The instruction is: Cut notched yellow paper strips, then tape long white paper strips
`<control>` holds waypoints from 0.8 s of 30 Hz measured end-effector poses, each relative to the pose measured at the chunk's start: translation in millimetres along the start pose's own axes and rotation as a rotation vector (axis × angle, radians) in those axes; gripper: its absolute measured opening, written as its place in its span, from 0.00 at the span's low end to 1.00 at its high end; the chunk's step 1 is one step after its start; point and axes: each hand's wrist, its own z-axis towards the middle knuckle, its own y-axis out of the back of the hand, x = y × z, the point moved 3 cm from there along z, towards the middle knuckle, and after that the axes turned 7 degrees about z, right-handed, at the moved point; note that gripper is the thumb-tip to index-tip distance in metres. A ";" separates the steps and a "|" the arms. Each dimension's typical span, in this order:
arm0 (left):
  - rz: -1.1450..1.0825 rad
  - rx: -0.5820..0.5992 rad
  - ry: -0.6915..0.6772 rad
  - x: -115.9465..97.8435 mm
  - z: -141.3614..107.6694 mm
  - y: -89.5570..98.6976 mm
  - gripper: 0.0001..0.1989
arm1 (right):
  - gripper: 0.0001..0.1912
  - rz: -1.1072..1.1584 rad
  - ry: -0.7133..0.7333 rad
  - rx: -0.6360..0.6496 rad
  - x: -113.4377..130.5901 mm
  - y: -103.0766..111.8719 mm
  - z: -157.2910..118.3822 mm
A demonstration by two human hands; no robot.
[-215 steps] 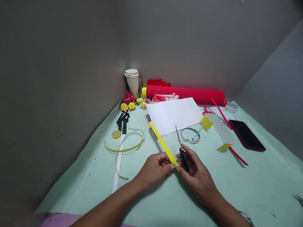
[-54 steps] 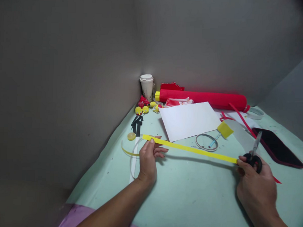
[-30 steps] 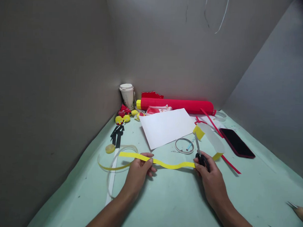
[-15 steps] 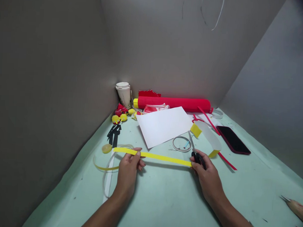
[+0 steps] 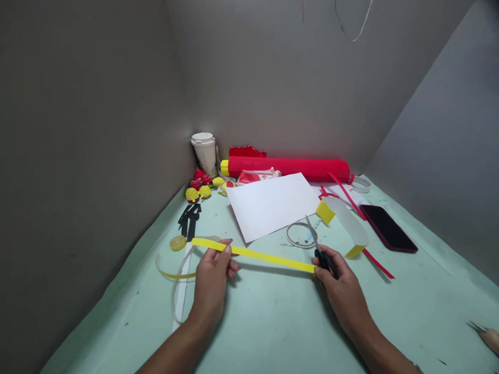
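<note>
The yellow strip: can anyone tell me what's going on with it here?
A person holds the yellow strip stretched between both hands above the green table covering. The left hand pinches it a little way in from one end, and the right hand grips the other end while also holding black-handled scissors, whose blades point away from the strip. Beyond the hands lie a white sheet, a red roll and, to the right, a phone.

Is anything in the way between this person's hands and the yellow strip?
Nothing visible is. The left hand and right hand both pinch the yellow strip directly. The scissors are also in the right hand, beside the strip's end, with their blades pointing away from the person.
</note>
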 end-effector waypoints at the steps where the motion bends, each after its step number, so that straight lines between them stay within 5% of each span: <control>1: 0.001 -0.004 -0.002 0.1 0.3 -0.2 0.21 | 0.26 -0.005 0.008 0.006 0.2 -0.2 0.2; 18: 0.068 0.020 0.000 -7.8 -3.1 -3.1 0.22 | 0.25 -0.137 0.038 0.052 -2.1 -1.5 0.6; 24: 0.064 -0.014 -0.038 -23.7 10.7 11.9 0.25 | 0.23 -0.145 0.134 0.241 -1.5 -14.7 -8.9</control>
